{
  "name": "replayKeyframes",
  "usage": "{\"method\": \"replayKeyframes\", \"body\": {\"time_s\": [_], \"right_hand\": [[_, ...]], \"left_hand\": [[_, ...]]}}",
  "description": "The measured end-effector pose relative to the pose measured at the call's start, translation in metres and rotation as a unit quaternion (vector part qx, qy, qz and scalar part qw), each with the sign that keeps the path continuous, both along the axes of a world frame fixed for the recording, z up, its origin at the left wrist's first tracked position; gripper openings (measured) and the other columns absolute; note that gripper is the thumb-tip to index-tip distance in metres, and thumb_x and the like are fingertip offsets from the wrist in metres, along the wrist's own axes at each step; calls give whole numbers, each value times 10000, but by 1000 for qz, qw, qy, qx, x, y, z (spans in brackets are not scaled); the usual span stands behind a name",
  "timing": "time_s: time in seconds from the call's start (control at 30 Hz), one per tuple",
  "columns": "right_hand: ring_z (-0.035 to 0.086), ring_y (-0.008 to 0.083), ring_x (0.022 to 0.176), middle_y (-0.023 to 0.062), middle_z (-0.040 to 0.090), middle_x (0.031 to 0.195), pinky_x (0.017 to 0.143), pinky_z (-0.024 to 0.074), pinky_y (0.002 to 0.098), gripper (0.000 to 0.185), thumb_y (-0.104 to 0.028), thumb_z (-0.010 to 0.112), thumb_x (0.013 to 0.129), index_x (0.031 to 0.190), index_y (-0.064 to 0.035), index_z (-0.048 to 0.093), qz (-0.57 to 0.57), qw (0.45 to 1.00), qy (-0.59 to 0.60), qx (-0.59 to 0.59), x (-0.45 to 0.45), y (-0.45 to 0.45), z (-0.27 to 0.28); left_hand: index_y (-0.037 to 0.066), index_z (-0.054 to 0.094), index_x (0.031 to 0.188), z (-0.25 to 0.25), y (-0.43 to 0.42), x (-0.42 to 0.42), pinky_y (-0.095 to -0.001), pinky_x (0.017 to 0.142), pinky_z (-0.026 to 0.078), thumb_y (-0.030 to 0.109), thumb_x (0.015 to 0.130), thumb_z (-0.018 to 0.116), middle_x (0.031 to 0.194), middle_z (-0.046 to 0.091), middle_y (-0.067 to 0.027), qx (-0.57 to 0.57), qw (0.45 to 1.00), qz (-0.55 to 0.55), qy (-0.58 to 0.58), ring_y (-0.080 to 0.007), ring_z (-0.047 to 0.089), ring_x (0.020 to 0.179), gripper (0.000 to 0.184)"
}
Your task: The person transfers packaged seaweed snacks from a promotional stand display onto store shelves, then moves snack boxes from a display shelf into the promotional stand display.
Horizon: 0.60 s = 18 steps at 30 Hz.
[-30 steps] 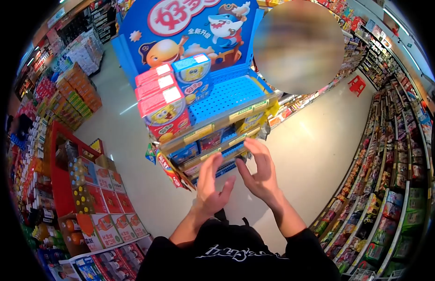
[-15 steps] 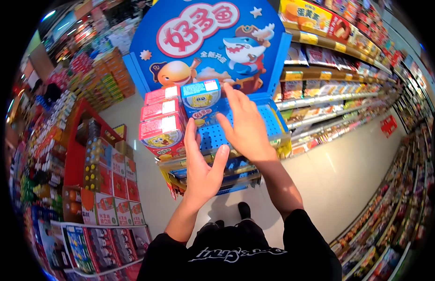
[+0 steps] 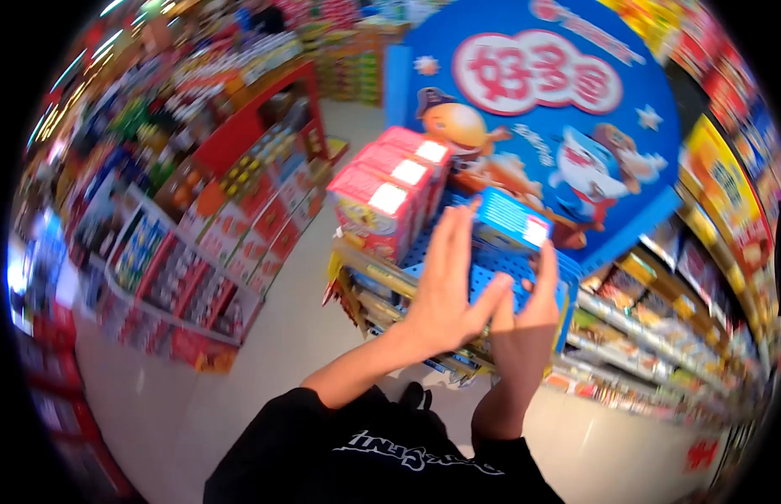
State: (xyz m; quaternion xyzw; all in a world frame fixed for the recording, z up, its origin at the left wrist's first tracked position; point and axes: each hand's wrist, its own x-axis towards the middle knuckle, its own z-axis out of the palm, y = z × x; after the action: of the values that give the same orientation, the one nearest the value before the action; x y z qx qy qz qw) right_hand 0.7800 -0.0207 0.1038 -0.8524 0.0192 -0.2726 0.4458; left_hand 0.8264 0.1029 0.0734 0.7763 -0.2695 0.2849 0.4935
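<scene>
A blue snack box (image 3: 510,220) with a white label stands toward the back of the blue perforated display tray (image 3: 510,270), between my two hands. My left hand (image 3: 445,290) has its fingers stretched along the box's left side, thumb pointing right. At the opposite side, the bent fingers of my right hand (image 3: 529,315) meet the box's right corner. The two thumbs come close together in front of it. Left of my left hand, a row of red snack boxes (image 3: 382,202) stands on the same tray. Motion blurs the exact finger contact.
Behind the tray rises a blue cartoon display board (image 3: 525,126). Packed grocery shelves (image 3: 659,328) run along the right. On the left are stacked drink cartons (image 3: 264,227) and a white-railed rack (image 3: 184,277). A person (image 3: 264,18) stands far back.
My view has turned, bringing the display to the right. The blue box has shifted right, leaving a gap beside the red boxes. Both hands have closed in on its sides.
</scene>
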Motion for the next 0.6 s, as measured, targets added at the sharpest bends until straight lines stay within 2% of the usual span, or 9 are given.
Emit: {"method": "replayKeyframes", "body": {"time_s": [0.13,0.2,0.23,0.27,0.3,0.37,0.47,0.53,0.6], "right_hand": [[513,300,1317,189,470,1527,1047,456,398,745,-10,669,899,1574,-5,355,-8,989,-124,73,-28,10,-4],[480,313,1350,211,455,1523,1090,430,425,825,-4,693,873,1593,-1,290,41,958,-200,203,-36,23,-4],[461,319,1370,227,450,1518,1108,419,438,869,-6,709,859,1603,-5,259,58,937,-241,247,-36,30,-7],[474,355,1369,270,442,1508,1143,412,459,865,-60,737,849,1583,7,283,90,915,-318,231,-31,28,-20],[490,428,1338,259,457,1455,1007,526,497,925,-108,803,809,1557,26,276,87,919,-378,75,-20,13,-31],[515,504,1299,271,469,1403,882,631,544,965,-150,855,782,1531,36,276,111,900,-420,-43,-11,4,-50],[542,517,1274,342,464,1404,917,607,574,886,-132,809,826,1532,12,295,202,903,-373,73,-28,53,-48],[560,525,1257,389,460,1405,941,590,594,834,-121,778,854,1533,-3,307,258,895,-332,150,-43,89,-46],[574,451,1168,333,531,1323,906,555,543,598,-62,762,840,1361,1,476,352,891,-269,100,-47,111,-29]], "left_hand": [[-127,264,1557,6,3,-28,-507,1200,321,214,844,822,1558,315,-348,-34,994,10,-107,-494,373,1443,967],[-133,308,1539,3,11,-40,-551,1195,323,261,818,861,1548,325,-336,-67,987,-16,-143,-503,368,1448,991],[-86,357,1539,5,15,-51,-585,1191,312,269,844,840,1555,324,-333,-89,988,-19,-124,-528,350,1455,918],[-40,405,1538,6,18,-61,-618,1187,301,277,869,819,1562,324,-330,-110,988,-25,-109,-553,331,1461,848],[-35,430,1519,5,25,-68,-619,1185,305,293,870,823,1563,320,-334,-121,985,-20,-122,-551,334,1461,826],[-25,481,1480,2,41,-79,-621,1180,313,325,871,829,1567,312,-342,-147,977,-13,-152,-548,338,1462,784],[-20,506,1435,-11,81,-100,-617,1164,340,318,871,836,1566,307,-358,-99,980,42,-166,-556,380,1434,736],[5,443,1436,-27,106,-115,-580,1142,389,208,859,849,1540,348,-361,-155,970,67,-174,-529,451,1397,734],[20,383,1441,-49,138,-122,-542,1119,422,141,879,823,1523,374,-349,-214,949,82,-216,-497,485,1374,725]]}}
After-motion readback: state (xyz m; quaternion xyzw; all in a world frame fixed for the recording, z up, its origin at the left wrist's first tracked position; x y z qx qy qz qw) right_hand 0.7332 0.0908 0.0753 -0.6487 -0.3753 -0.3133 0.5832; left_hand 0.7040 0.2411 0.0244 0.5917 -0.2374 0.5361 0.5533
